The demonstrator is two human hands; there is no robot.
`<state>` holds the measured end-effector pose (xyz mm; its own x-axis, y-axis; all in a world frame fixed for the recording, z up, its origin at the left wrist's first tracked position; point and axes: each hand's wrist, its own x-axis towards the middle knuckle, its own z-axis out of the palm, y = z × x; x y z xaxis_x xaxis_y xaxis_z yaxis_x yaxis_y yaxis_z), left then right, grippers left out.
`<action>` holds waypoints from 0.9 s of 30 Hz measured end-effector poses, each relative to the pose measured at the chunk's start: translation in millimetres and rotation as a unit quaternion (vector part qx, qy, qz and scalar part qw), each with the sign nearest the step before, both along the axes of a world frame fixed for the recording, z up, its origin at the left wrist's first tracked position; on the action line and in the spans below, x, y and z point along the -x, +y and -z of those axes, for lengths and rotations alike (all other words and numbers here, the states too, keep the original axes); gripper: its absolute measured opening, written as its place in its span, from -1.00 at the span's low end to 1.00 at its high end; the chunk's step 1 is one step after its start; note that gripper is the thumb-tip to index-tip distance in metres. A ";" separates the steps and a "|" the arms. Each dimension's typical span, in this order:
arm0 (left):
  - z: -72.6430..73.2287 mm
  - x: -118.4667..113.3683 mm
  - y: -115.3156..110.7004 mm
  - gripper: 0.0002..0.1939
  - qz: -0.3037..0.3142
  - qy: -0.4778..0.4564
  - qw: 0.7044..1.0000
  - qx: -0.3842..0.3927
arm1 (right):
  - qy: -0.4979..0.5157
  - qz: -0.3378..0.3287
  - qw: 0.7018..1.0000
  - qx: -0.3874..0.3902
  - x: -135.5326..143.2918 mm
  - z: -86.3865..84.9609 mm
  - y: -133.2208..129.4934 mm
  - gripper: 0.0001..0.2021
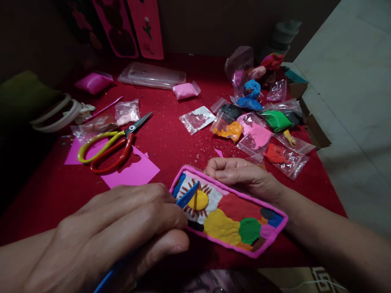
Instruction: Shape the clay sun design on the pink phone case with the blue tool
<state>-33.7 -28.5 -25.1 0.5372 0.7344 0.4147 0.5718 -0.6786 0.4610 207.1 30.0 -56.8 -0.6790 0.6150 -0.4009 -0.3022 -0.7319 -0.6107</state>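
My left hand point(131, 228) is closed around a blue clay modelling tool point(187, 195), whose pointed tip lies over a yellow clay disc point(198, 200) ringed with brown strokes on a white patch. My right hand point(241, 175) grips the far long edge of a clay-decorated panel point(226, 221), thumb and fingers pinched at its rim. The panel is rectangular, about phone-sized and tilted. A raised pink clay border point(235, 189) runs around red, yellow, green, blue and brown patches. The tool's handle comes out below my left hand. My left fingers hide part of the panel's near left corner.
Yellow-and-red-handled scissors point(116, 142) lie on pink paper point(134, 167) at left. Several bags of coloured clay point(256, 136) crowd the right side. Clear phone cases point(152, 75) lie at the back of the red-covered table point(171, 130); a bottle point(282, 38) stands behind.
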 end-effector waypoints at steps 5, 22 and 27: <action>-5.2 -4.6 2.4 -0.80 -0.026 0.062 0.998 0.009 | 0.002 -0.003 1.000 -0.007 -0.3 0.1 -0.7 -0.93; -11.2 -1.2 11.6 -0.77 0.014 0.088 0.996 0.002 | 0.004 -0.006 1.000 -0.003 -0.3 2.2 0.3 -0.89; -10.2 0.0 7.4 -0.75 0.005 0.092 0.996 -0.002 | 0.009 -0.006 1.000 -0.004 -0.6 3.2 0.3 -0.90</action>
